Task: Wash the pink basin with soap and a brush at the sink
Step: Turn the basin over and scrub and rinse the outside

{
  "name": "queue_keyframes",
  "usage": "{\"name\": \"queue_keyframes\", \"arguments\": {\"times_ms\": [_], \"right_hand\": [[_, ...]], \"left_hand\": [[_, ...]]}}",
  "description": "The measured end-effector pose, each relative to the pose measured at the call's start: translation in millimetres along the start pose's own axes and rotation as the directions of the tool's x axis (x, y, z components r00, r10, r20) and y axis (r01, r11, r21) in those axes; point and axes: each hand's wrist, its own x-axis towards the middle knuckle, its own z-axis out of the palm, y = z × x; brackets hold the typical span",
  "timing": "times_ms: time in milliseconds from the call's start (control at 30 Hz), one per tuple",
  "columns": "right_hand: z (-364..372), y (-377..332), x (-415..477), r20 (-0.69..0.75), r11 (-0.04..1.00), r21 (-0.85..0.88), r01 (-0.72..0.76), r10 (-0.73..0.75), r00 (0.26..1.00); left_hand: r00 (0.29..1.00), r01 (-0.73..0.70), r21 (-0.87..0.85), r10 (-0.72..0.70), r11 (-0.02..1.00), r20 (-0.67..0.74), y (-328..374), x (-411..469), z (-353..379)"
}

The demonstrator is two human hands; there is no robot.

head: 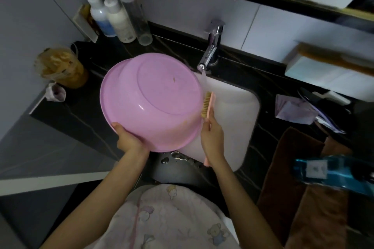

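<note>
The pink basin (153,101) is turned bottom up and tilted over the left side of the white sink (238,115). My left hand (127,137) grips its near rim from below. My right hand (212,137) holds a pink brush (207,105) by the handle, its tan bristles pressed against the basin's right outer wall. Water runs from the chrome tap (210,52) down beside the basin's far right edge. A small brown mark shows on the basin's base.
Pump bottles (113,14) and a clear tube stand at the back left of the black counter (85,105). A jar (60,66) sits at the left, a tissue box (327,70) at the right, brown towels (299,188) and a blue bottle (332,172) near right.
</note>
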Motion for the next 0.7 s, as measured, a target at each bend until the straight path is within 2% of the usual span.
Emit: {"name": "queue_keyframes", "arguments": {"times_ms": [67,133,233,333,433,500,600,700], "right_hand": [[1.3,3.9,4.9,0.038,0.998,0.023,-0.064,0.063,0.997],[3.7,6.1,-13.5,0.066,0.998,0.024,-0.054,0.052,0.996],[-1.7,8.2,-42.8,0.046,1.0,0.005,0.003,-0.003,0.999],[-2.2,-0.8,-38.2,-0.046,0.994,0.038,0.105,-0.104,0.994],[9.3,-6.4,-10.5,-0.051,0.977,-0.081,0.196,-0.2,0.978],[11.7,-1.3,18.1,-0.028,0.983,-0.102,0.151,-0.154,0.988],[4.2,8.1,47.3,0.036,0.996,0.088,0.019,-0.022,0.999],[-1.4,11.3,52.2,0.109,0.971,0.174,-0.166,0.149,0.983]], "left_hand": [[1.0,-0.006,-0.014,0.006,1.0,-0.006,1.0,-2.6,0.6],[1.0,-0.004,-0.027,0.004,1.0,0.0,5.3,0.4,2.5],[1.0,0.017,-0.053,-0.017,0.998,-0.012,5.4,1.4,1.7],[0.999,0.042,-0.078,-0.043,0.996,-0.009,-1.2,-6.9,1.5],[0.999,0.038,-0.075,-0.037,0.997,0.007,-2.5,-11.8,-0.2],[1.0,0.0,-0.059,0.002,0.998,0.025,-2.6,-14.4,-0.2],[0.998,-0.018,-0.046,0.021,0.999,0.052,-5.2,-20.8,5.3],[0.999,-0.029,-0.008,0.029,1.0,0.045,-5.6,-22.9,8.6]]}}
